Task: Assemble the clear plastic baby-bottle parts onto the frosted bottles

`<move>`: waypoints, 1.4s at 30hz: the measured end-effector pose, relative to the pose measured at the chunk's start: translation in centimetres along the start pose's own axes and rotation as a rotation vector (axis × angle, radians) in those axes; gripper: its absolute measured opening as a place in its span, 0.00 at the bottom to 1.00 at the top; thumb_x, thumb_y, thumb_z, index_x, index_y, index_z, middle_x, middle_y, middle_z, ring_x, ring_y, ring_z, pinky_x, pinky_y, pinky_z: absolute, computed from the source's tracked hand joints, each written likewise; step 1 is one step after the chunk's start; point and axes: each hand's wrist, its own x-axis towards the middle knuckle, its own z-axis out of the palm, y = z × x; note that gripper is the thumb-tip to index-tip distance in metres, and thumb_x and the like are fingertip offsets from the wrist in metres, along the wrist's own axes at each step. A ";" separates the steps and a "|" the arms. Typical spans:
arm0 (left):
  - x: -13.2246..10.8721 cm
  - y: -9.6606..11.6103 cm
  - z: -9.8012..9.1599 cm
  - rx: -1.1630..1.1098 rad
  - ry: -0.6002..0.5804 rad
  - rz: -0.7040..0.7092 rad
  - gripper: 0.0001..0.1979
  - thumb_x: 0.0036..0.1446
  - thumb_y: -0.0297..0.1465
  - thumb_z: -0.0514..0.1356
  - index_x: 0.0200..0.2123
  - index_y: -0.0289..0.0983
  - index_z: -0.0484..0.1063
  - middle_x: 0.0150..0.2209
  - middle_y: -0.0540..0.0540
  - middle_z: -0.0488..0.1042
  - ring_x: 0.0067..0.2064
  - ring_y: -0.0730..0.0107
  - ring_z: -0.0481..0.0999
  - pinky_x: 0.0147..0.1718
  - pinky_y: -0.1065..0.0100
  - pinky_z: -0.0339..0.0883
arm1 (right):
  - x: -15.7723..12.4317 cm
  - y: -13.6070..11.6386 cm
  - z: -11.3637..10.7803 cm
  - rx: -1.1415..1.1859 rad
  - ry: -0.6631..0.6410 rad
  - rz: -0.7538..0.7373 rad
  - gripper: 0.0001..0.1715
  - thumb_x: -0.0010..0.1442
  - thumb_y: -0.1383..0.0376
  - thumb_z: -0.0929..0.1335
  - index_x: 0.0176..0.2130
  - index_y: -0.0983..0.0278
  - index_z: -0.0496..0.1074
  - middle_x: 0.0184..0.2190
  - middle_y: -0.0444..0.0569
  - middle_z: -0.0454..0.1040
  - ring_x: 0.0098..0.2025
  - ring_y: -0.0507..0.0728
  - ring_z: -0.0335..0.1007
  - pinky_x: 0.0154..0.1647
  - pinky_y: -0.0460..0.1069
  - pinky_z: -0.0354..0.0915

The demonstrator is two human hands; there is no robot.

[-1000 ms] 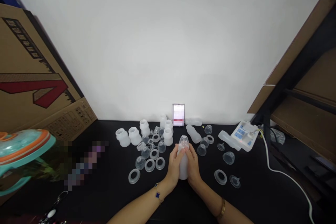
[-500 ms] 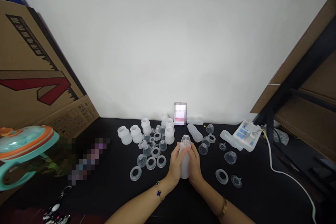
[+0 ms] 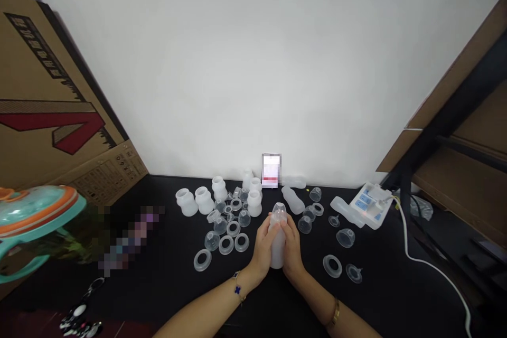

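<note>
A white baby bottle (image 3: 278,251) with a clear dome cap (image 3: 279,211) stands upright between my palms. My left hand (image 3: 262,245) wraps its left side and my right hand (image 3: 292,245) its right side, thumbs together near the collar. To the left lie several clear ring collars (image 3: 226,244), dome caps (image 3: 212,241) and small nipples, with open white bottles (image 3: 204,200) standing behind them. Right of my hands are more caps (image 3: 346,238), a ring collar (image 3: 332,266) and a clear nipple (image 3: 354,273). A white bottle (image 3: 293,200) lies on its side behind.
A phone (image 3: 271,170) leans on the wall. At the right, a white power strip (image 3: 371,205) trails a cable, with another bottle (image 3: 347,212) lying against it. A teal and orange lidded jug (image 3: 39,211) and a large carton (image 3: 59,95) stand at the left.
The view has shifted very slightly. Both hands keep the same hold on the bottle, and the loose parts lie as before.
</note>
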 end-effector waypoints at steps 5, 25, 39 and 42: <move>-0.1 -0.2 0.0 -0.032 0.077 -0.031 0.28 0.53 0.49 0.66 0.48 0.34 0.78 0.46 0.40 0.79 0.49 0.56 0.76 0.50 0.62 0.69 | 0.1 0.0 0.2 0.004 -0.015 0.014 0.24 0.59 0.45 0.69 0.44 0.59 0.79 0.42 0.49 0.80 0.42 0.60 0.74 0.46 0.53 0.69; 0.2 -0.8 0.1 -0.100 0.126 -0.100 0.26 0.56 0.53 0.63 0.37 0.32 0.77 0.32 0.47 0.76 0.33 0.68 0.71 0.35 0.67 0.67 | 0.3 0.0 0.3 0.017 0.042 0.046 0.23 0.60 0.44 0.68 0.42 0.59 0.78 0.38 0.46 0.79 0.38 0.59 0.72 0.39 0.51 0.69; 0.3 -0.7 0.2 -0.111 0.133 -0.117 0.27 0.54 0.54 0.64 0.34 0.32 0.76 0.29 0.47 0.75 0.31 0.69 0.70 0.31 0.68 0.65 | 0.2 0.3 0.3 0.047 0.098 0.043 0.24 0.55 0.44 0.72 0.37 0.60 0.77 0.32 0.43 0.76 0.34 0.55 0.69 0.35 0.48 0.66; 0.3 -0.8 0.1 -0.105 0.156 -0.123 0.27 0.53 0.54 0.65 0.33 0.31 0.76 0.28 0.47 0.74 0.30 0.70 0.70 0.31 0.68 0.66 | 0.3 0.2 0.3 0.035 0.092 0.046 0.23 0.56 0.44 0.72 0.38 0.60 0.78 0.32 0.44 0.77 0.35 0.57 0.70 0.36 0.49 0.67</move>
